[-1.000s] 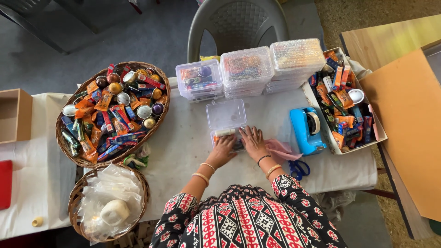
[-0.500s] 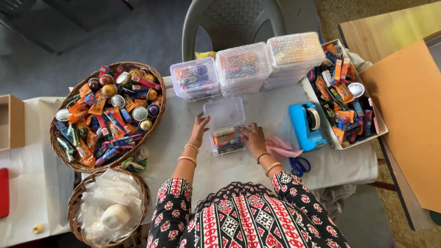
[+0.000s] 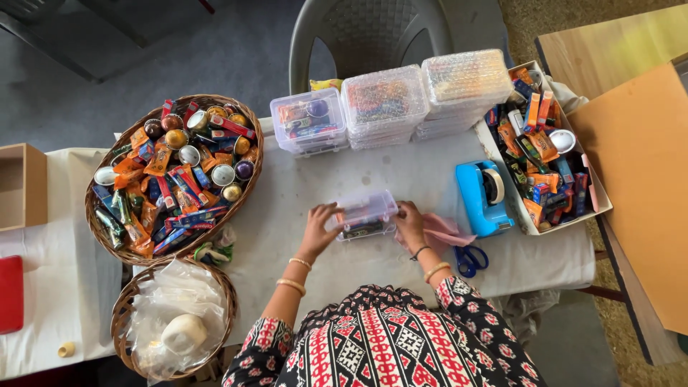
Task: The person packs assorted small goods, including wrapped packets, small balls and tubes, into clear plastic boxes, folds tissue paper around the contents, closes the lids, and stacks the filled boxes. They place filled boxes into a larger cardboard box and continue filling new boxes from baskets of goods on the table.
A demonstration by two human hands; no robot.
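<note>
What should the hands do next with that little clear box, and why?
Probably press the lid down until it shuts all round. Both the left hand and the right hand grip the ends of the small clear box, which already has sweets inside, and the other filled boxes at the back of the table are stacked closed.

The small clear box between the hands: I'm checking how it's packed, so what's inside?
The small clear box holds a few wrapped sweets, orange and dark ones showing through the plastic. The left hand and right hand cover its ends, so the full contents cannot be seen.
</note>
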